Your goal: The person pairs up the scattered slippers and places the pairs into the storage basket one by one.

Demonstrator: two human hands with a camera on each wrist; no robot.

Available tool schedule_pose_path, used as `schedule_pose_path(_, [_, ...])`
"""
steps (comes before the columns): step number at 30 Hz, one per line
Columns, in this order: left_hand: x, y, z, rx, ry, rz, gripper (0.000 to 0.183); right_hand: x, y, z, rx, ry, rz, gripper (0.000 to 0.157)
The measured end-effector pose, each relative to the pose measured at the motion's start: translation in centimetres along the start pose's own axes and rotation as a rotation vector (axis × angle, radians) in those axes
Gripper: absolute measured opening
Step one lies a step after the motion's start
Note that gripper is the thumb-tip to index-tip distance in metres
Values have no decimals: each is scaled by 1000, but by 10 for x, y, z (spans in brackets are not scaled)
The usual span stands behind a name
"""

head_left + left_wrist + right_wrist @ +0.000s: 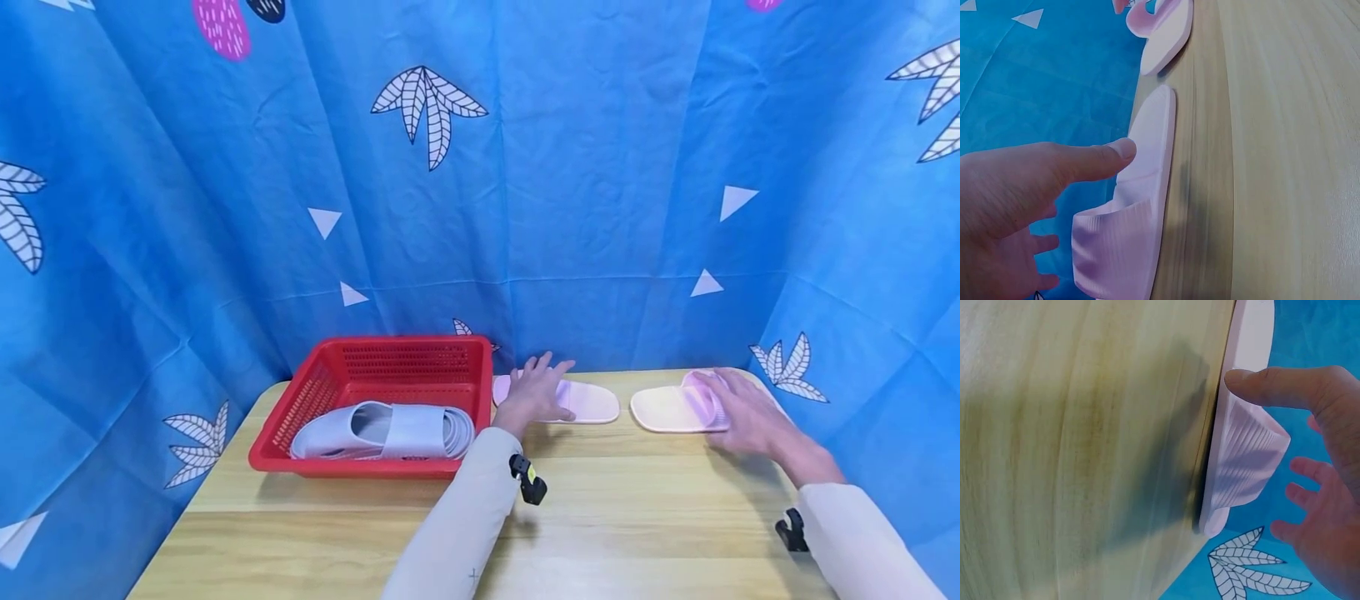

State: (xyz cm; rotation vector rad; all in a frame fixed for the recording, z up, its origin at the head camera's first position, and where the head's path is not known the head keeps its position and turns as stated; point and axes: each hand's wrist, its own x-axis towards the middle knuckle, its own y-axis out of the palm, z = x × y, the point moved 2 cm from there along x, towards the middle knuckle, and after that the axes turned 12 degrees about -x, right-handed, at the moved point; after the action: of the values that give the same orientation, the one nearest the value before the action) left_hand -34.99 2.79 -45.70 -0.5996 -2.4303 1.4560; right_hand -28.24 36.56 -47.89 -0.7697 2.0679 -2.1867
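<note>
Two pale pink slide slippers lie along the back edge of the wooden table. Over the left slipper [596,404] hovers my left hand [532,395], fingers spread and thumb stretched out near the footbed [1144,144]. The ribbed strap [1116,244] of that slipper stands below the thumb in the left wrist view. At the right slipper [660,410], my right hand [748,417] reaches over the strap. Its thumb [1254,384] overlaps the slipper's near side in the right wrist view, while the other fingers extend loosely beyond the strap [1250,459].
Left of the slippers stands a red plastic basket [360,469] with perforated walls. Light grey slippers [416,432] lie inside it along the front. A blue patterned curtain [585,208] hangs right behind the table [622,517].
</note>
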Motion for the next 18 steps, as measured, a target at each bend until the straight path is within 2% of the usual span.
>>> schedule_pose_path(13, [0, 5, 12, -23, -96, 4, 98, 6, 7, -4, -13, -43, -45, 95])
schedule_pose_path(15, [0, 5, 12, -33, -112, 0, 100, 7, 6, -4, -18, -40, -24, 93])
schedule_pose_path(18, [0, 9, 13, -39, -140, -5, 105, 8, 4, -5, -16, -16, 54, 91])
